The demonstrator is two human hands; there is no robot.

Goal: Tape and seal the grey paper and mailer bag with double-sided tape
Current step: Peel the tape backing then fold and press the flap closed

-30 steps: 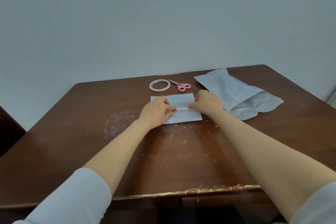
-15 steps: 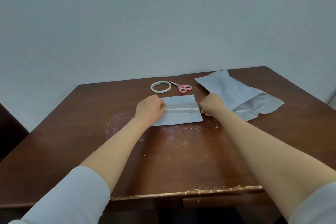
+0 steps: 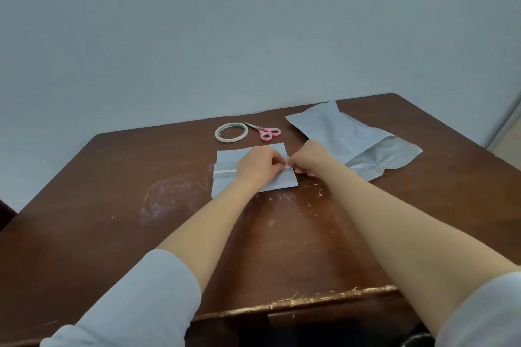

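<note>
The grey paper (image 3: 229,155) lies flat on the desk (image 3: 118,205), a little beyond its middle, with its long sides running left to right. A pale tape strip (image 3: 225,171) crosses it lengthwise along a fold or overlap in the sheet; only the strip's left stretch shows, because the rest is covered by the hands.

The left hand (image 3: 258,167) rests palm down on the middle of the paper. Its fingers (image 3: 277,164) are drawn together and curled toward the right end of the strip. Whether they pinch the strip or only press it down cannot be told.

The right hand (image 3: 308,159) sits at the paper's right edge, knuckles up. Its fingers (image 3: 296,169) are curled in and pinch the right end of the strip, touching the fingertips of the other hand.

Just to the right of the paper, and partly behind the right hand, the mailer bag (image 3: 352,138) lies spread on the desk. It is wrinkled, with a shinier section at its near right end.

Beyond the paper, toward the far edge, a roll of double-sided tape (image 3: 218,134) lies flat, and pink-handled scissors (image 3: 266,132) lie just beside it on the right.

The desk is dark brown wood, scratched and smudged near the paper, and its front edge is chipped. Both forearms are bare, with light sleeves (image 3: 135,298) pushed up to the elbows.
</note>
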